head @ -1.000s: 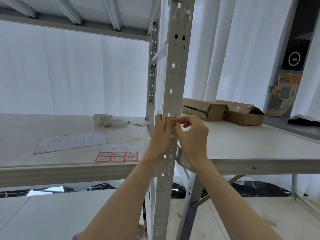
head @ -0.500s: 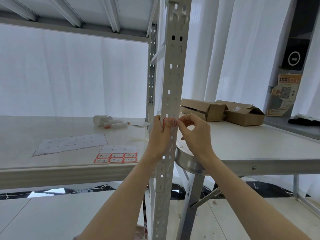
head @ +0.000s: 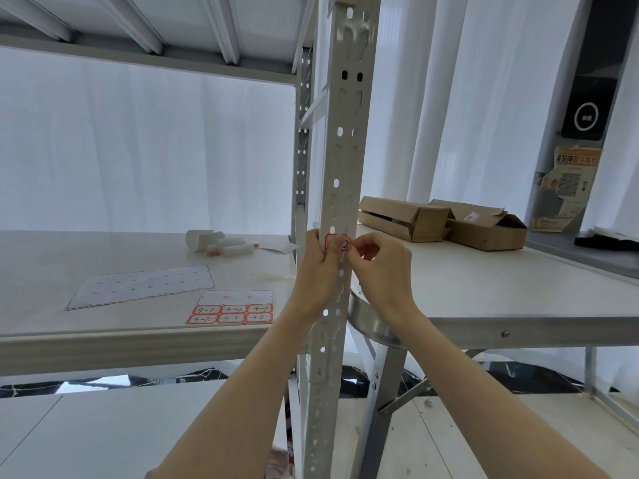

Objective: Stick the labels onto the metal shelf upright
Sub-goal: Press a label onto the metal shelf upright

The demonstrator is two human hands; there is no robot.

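A: Red-bordered label [head: 338, 242] sits on the front face of the metal shelf upright [head: 340, 188], level with the shelf board [head: 103, 264]. The left hand [head: 320, 271] wraps the upright, its thumb on the label's left part.

B: And the right hand [head: 382, 267]?

A: Its fingers [head: 352, 248] pinch the label's right edge. I judge the pressing-down step is under way; next it needs smoothing flat, then another from the label sheet [head: 231, 313] on the shelf board.
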